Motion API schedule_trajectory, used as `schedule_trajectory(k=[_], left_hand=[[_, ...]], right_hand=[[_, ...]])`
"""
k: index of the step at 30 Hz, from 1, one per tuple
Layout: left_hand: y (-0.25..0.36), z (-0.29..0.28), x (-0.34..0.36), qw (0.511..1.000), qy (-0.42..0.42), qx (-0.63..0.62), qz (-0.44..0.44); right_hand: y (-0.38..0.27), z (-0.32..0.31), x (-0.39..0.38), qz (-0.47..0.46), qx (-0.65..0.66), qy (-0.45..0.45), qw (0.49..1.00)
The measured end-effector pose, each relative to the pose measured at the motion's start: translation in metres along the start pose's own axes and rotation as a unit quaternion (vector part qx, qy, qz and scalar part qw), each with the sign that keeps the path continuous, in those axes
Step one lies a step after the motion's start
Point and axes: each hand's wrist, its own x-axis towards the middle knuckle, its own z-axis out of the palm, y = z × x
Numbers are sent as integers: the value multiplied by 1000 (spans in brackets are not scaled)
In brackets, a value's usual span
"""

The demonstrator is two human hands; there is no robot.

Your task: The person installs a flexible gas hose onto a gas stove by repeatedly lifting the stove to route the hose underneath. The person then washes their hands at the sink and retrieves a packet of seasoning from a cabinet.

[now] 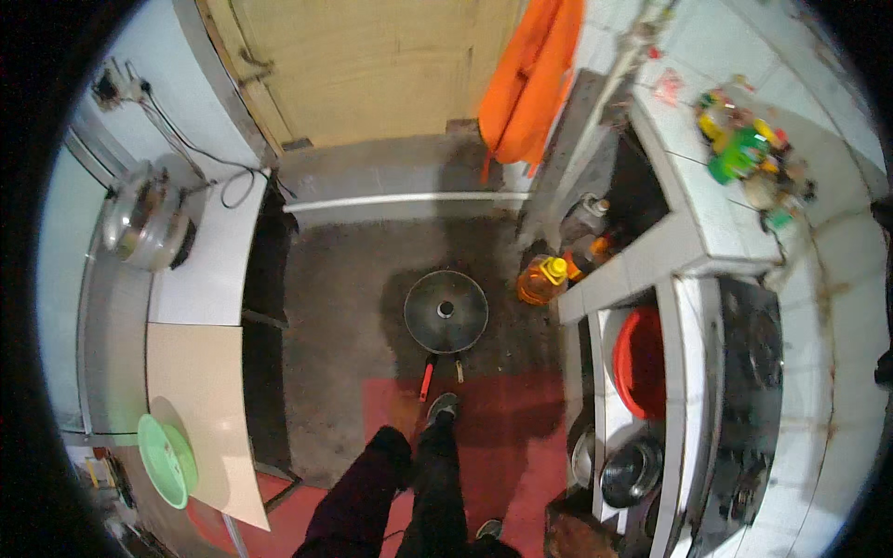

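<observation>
- Neither hand of the person comes into the view, so I cannot tell if the fingers are apart or together.
- Only the legs in dark trousers (409,502) show, coming from the 6 o'clock edge, with one foot in a grey shoe (444,407) stepped forward.
- The nearest thing is a pan with a glass lid (446,311), standing on the grey floor (335,307) at the centre of the picture, just beyond the shoe toward 12 o'clock.
- Its two handles, one red (426,379) and one pale, point to 6 o'clock, toward the shoe.
- A yellow oil bottle (542,280) stands on the floor near the pan, at 2 o'clock from it.
- At 3 o'clock, the tiled tabletop (716,232) carries a black gas stove (744,409); below it sit a red basin (640,363) and a steel bowl (631,472).
- At 9 o'clock, a steel pot (144,219) rests on a white tabletop (209,270), and a green basin (167,460) lies at 8 o'clock.
- An orange cloth (530,79) hangs at 12 o'clock, beside a wooden door (363,65).
</observation>
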Motion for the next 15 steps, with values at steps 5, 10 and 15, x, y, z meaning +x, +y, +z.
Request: schedule_trajectory(k=[5, 10, 15], left_hand=[[-46, 94, 189, 986, 157, -50, 7], [-68, 162, 323, 981, 134, -9, 143], [-56, 200, 388, 960, 29, 209, 186]], right_hand=[[-39, 41, 84, 20, 96, 1, 995], [-23, 104, 83, 166, 165, -72, 969], [-17, 111, 102, 221, 222, -95, 945]])
